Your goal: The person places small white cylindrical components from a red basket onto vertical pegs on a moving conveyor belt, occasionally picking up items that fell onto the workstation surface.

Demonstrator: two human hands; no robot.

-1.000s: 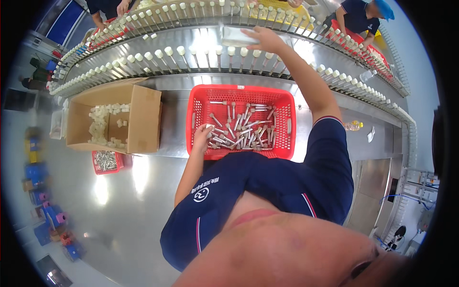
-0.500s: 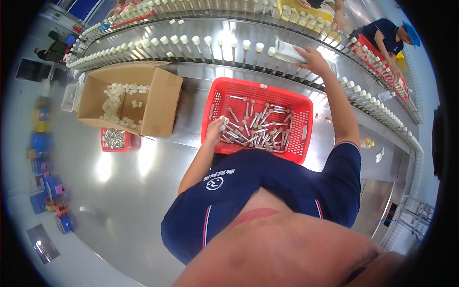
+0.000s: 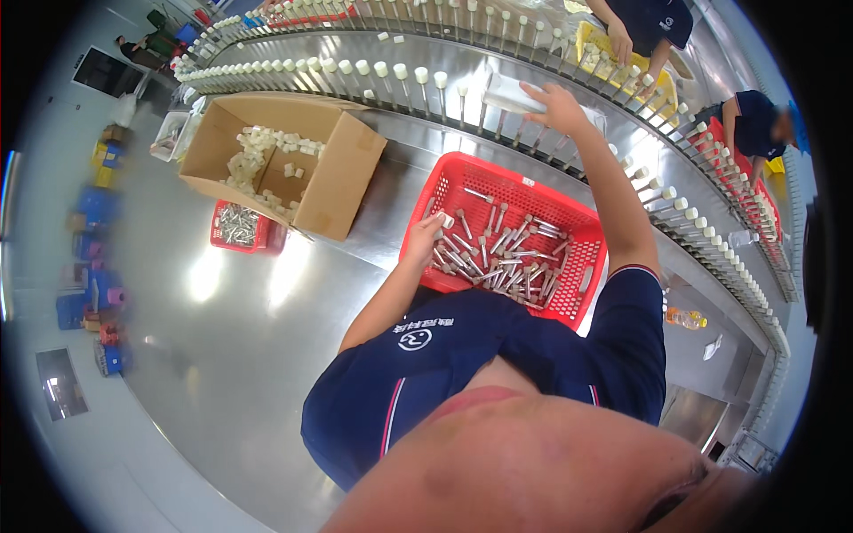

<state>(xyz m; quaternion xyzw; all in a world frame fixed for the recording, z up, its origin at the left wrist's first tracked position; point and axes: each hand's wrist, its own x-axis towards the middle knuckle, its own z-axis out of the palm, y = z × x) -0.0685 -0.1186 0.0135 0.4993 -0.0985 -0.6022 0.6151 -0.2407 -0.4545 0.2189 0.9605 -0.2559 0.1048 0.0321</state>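
Note:
My left hand [image 3: 424,238] is closed at the left rim of a red perforated basket [image 3: 593,240], with a small white cap [image 3: 446,220] between its fingertips. Inside the basket lie many loose short metal rods [image 3: 506,242] with brownish heads. Beyond the basket, my right hand [image 3: 562,112] reaches over a curved row of upright metal pins. Its fingers grip the end of a pale, shiny oblong object [image 3: 512,93], whose exact kind I cannot make out. White caps [image 3: 382,69] top the pins to the left of it; bare pins show beneath the hand.
A cardboard box [image 3: 342,182] of white caps stands at left, beside a smaller red basket [image 3: 240,226] of metal parts. A second row of capped pins runs farther back. Co-workers' hands [image 3: 619,44] work over a yellow basket [image 3: 593,37]. A bottle [image 3: 684,318] lies at right.
The view has shifted, so the basket and box appear farther right. Relative to the basket, my right hand and the pale object are farther left. My left hand still holds the cap.

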